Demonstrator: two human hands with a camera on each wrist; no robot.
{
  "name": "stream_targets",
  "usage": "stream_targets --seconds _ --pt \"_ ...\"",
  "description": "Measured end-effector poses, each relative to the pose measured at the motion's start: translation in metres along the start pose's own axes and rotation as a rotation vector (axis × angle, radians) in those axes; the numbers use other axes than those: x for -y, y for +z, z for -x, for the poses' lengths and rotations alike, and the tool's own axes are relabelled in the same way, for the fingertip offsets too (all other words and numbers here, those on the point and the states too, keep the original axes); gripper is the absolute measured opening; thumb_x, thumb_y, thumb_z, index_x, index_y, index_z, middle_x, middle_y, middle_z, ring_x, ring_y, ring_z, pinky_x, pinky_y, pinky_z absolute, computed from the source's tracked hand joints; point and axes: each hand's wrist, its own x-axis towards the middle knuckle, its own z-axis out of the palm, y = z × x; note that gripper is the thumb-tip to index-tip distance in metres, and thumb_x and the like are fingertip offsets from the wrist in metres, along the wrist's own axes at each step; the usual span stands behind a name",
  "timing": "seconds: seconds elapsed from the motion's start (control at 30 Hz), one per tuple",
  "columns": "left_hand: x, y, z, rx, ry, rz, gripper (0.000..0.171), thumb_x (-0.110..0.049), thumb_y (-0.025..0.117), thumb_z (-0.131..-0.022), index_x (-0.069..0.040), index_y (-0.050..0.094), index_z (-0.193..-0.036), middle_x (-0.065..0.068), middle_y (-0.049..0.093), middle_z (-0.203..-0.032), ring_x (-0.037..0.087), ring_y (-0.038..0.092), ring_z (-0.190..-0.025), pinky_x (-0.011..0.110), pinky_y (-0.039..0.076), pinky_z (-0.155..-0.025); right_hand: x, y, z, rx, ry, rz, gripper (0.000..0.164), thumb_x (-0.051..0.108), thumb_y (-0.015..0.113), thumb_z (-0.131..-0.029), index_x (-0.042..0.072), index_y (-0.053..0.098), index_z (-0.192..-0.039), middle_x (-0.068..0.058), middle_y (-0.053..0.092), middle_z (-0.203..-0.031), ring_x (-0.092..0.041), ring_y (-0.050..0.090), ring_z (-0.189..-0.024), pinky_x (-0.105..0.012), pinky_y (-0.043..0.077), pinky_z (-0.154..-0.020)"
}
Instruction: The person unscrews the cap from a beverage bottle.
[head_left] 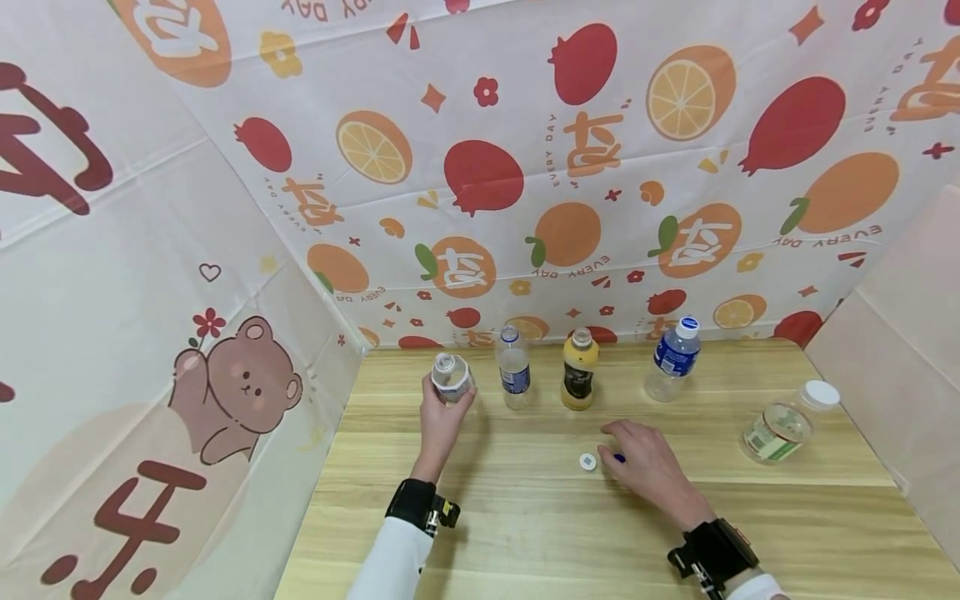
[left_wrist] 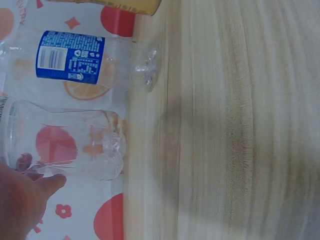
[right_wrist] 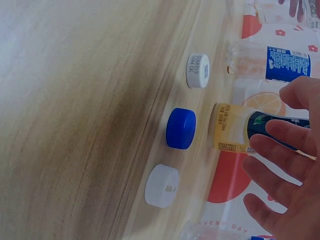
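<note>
In the head view my left hand (head_left: 442,425) grips a clear plastic bottle (head_left: 452,385) near the back left of the table. The left wrist view shows the thumb against this bottle (left_wrist: 80,142). My right hand (head_left: 651,465) is held over several bottle caps, fingers spread and holding nothing. A white cap (head_left: 588,462) lies by its fingertips, and a blue cap (head_left: 619,457) is partly hidden under it. The right wrist view shows a printed white cap (right_wrist: 198,71), the blue cap (right_wrist: 181,128) and another white cap (right_wrist: 161,186) in a row.
Along the back stand a clear bottle with a blue label (head_left: 514,371), a yellow drink bottle (head_left: 578,375) and a blue-labelled bottle with a cap (head_left: 672,360). A white-lidded jar (head_left: 783,429) stands at the right. Printed cloth (head_left: 480,275) rises behind the table.
</note>
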Motion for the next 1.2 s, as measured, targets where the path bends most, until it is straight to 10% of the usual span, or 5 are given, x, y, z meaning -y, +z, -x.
stream_targets --seconds 1.2 --pt "0.038 0.009 -0.023 -0.029 -0.083 -0.075 0.089 -0.019 0.087 -0.084 0.000 0.035 -0.153 0.025 0.048 -0.149 0.040 0.045 -0.141 0.054 0.035 -0.118 0.000 0.002 -0.001 -0.034 -0.038 0.000 0.031 0.021 0.078 -0.090 0.003 0.073 -0.114 -0.011 0.075 -0.108 -0.031 0.072 -0.096 -0.053 0.058 -0.085"
